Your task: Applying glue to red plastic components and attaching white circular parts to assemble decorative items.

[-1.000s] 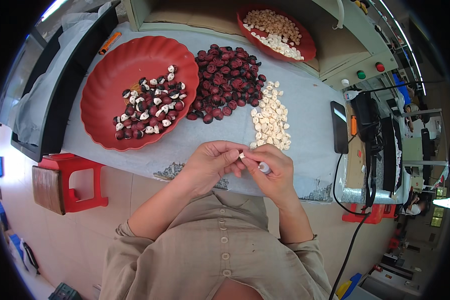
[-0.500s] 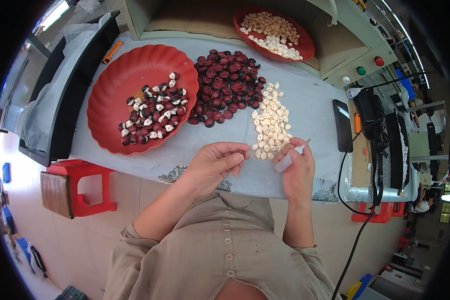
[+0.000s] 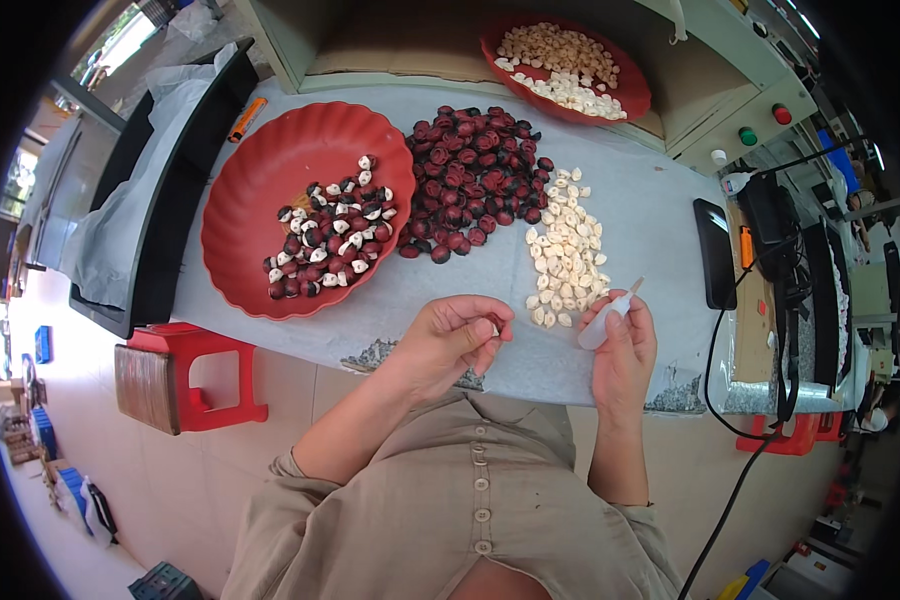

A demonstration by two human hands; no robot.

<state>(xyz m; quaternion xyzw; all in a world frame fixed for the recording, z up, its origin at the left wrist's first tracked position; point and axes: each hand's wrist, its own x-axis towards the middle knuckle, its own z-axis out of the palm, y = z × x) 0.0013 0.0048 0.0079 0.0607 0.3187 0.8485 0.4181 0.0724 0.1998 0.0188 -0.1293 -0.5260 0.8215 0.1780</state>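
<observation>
Pinched between thumb and fingers of my left hand (image 3: 450,345) is a small dark red piece, mostly hidden by the fingertips. My right hand (image 3: 625,355) is closed round a small translucent squeeze bottle (image 3: 598,330) with a thin nozzle, tilted up and to the right. Just beyond that hand lies a loose pile of cream-coloured, shell-like pieces (image 3: 567,255). A heap of dark red and black cup-shaped pieces (image 3: 475,175) lies farther back. To the left, a scalloped red tray (image 3: 245,205) holds joined red, black and white pieces (image 3: 335,235).
A second red tray (image 3: 637,92) with cream and tan pieces stands in the shelf opening at the back. Black trays with plastic lining (image 3: 160,215) line the left edge. A phone (image 3: 714,252), cables and an orange-handled tool (image 3: 746,246) lie right. A red stool (image 3: 240,375) stands below.
The whole view has shifted, so the table sits slightly farther right and lower. My left fingers have curled in more, and a bit of the small piece now shows. The bottle stays in my right hand.
</observation>
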